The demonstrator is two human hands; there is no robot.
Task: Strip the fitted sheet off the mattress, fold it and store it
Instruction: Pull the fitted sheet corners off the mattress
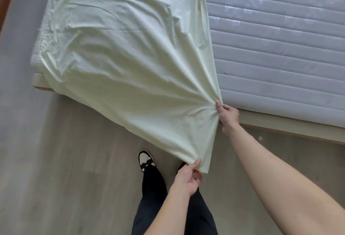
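**Sheet pulled half off the mattress**

The right hand point(228, 116) has its fingers curled into a bunch of the sheet point(121, 63), where the creases fan out from the grip. The left hand point(188, 176) pinches the sheet's lower corner between thumb and fingers. The sheet is pale green and wrinkled (its gathered edge shows along the far left side). Its long axis runs from the upper left of the bed down toward the hands, narrowing to the held corner above the wooden floor point(74, 160). To its right the grey quilted mattress point(280, 48) lies bare on the bed frame point(291, 128). A black-and-white shoe point(146, 159) stands below.
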